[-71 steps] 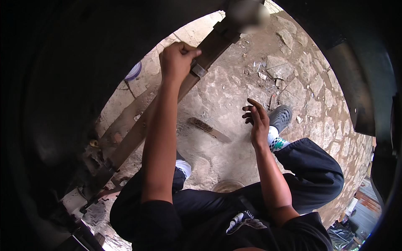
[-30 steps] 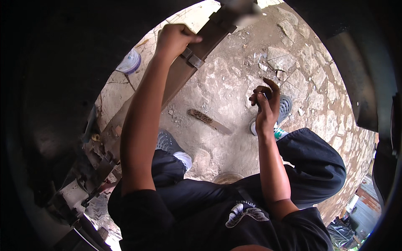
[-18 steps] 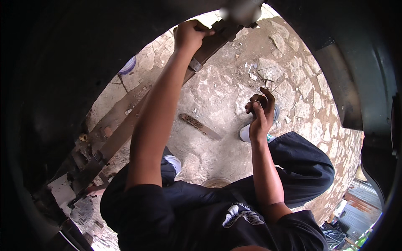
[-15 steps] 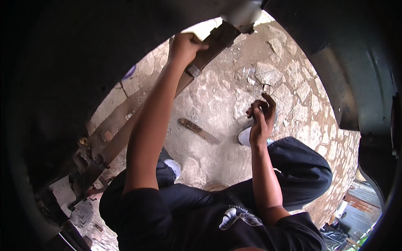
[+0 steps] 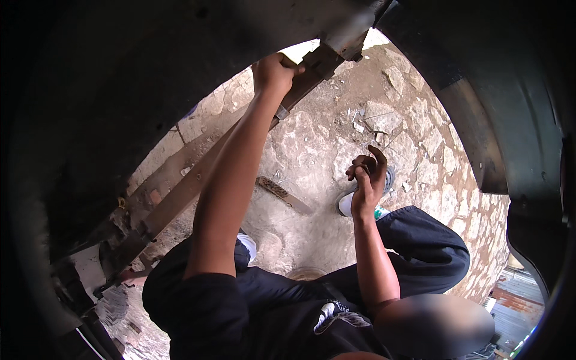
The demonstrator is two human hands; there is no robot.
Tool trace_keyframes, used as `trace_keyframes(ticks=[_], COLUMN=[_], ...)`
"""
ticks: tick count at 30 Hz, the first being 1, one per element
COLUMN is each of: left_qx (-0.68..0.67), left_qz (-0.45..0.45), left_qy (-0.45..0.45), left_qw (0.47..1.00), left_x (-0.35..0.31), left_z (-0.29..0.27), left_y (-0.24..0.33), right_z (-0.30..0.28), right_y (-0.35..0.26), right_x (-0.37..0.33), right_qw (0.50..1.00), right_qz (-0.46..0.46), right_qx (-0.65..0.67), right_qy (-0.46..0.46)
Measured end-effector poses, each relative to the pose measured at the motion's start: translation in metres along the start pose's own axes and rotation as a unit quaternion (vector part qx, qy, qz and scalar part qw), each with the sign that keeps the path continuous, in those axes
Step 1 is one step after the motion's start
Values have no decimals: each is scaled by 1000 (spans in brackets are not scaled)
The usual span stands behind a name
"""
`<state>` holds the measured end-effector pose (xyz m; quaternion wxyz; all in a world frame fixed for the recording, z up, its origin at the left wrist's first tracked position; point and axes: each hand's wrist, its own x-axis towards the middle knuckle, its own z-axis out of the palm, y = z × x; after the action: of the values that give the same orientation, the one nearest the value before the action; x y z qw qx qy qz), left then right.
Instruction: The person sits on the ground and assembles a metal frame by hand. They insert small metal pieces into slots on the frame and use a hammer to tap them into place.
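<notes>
A dark, layered metal bar point(image 5: 180, 191), looking like a vehicle's leaf spring, slants from lower left to upper right, with a clamp near its upper end. My left hand point(image 5: 275, 77) is closed around that upper end, the thumb side lying against the metal; its far fingers are hidden. Lower and to the right, my right hand point(image 5: 368, 183) hovers over the ground, fingers loosely bent and apart, with nothing visible held. A wire brush point(image 5: 282, 193) with a flat handle lies on the ground between my arms.
Dark body panels point(image 5: 78, 90) curve close around on the left, above and right. Broken stone paving point(image 5: 384, 117) with debris lies below. My bent legs point(image 5: 429, 246) are underneath. Corrugated metal sheets point(image 5: 519, 294) show at lower right, near a blurred patch.
My left hand has shifted slightly right along the bar toward its upper end. My right hand has dropped a little and moved left, its fingers still bent. The brush lies still.
</notes>
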<state>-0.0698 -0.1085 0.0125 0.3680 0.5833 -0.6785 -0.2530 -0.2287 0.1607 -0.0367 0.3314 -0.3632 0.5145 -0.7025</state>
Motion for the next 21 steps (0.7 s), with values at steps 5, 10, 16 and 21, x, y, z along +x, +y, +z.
trace_keyframes(ticks=[5,10,16,21], left_qx=[-51,-86,-48,-76], left_qz=[-83,-49,-68,-62], left_qy=[-79,38,4,-19], left_qw=[992,994,996,995], left_x=[-47,-46,-25,-40], left_z=[-12,3,3,3], left_y=[10,18,16,19], right_z=[-6,-1,2,-10], right_y=[7,17,2,0], right_x=[-9,-18,-22,-19], right_qw=[1000,999,998,999], right_qz=[8,44,32,24], right_qx=[6,-2,-4,-14], right_qy=[1,-31,-51,-27])
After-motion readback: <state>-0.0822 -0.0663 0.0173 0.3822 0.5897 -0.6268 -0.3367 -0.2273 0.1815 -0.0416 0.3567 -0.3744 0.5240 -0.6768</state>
